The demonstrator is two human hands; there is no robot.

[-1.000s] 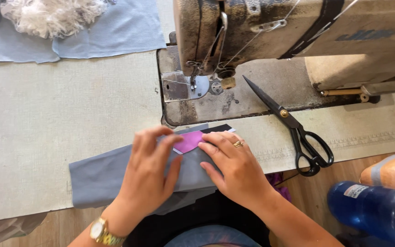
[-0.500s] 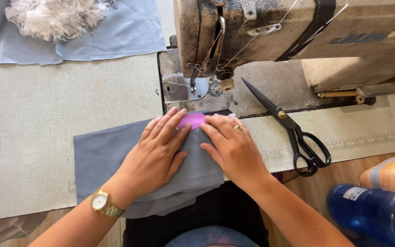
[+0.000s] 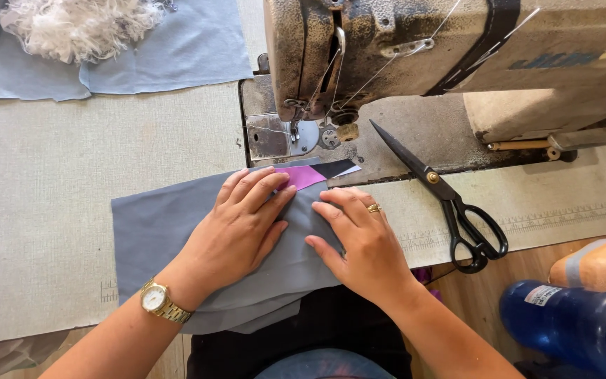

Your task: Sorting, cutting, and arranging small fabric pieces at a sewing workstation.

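My left hand [image 3: 240, 224] lies flat on a grey piece of fabric [image 3: 156, 224] on the table, fingers spread, fingertips touching a small purple fabric piece [image 3: 303, 176]. My right hand [image 3: 355, 235] presses flat on the same grey fabric just to the right, a ring on one finger. A dark strip and a white edge [image 3: 338, 168] stick out beyond the purple piece, at the edge of the sewing machine bed [image 3: 415, 137]. The presser foot and needle [image 3: 296, 123] stand a little beyond the fabric. Neither hand grips anything.
Black scissors [image 3: 450, 203] lie shut to the right of my right hand. The sewing machine head [image 3: 457, 49] fills the top right. Light blue cloth [image 3: 170, 63] with white stuffing [image 3: 78, 24] lies at the top left. A blue bottle [image 3: 576, 330] stands at the lower right.
Both hands have slid the grey fabric with the purple piece away from me, toward the machine's presser foot, and now lie flatter on it.
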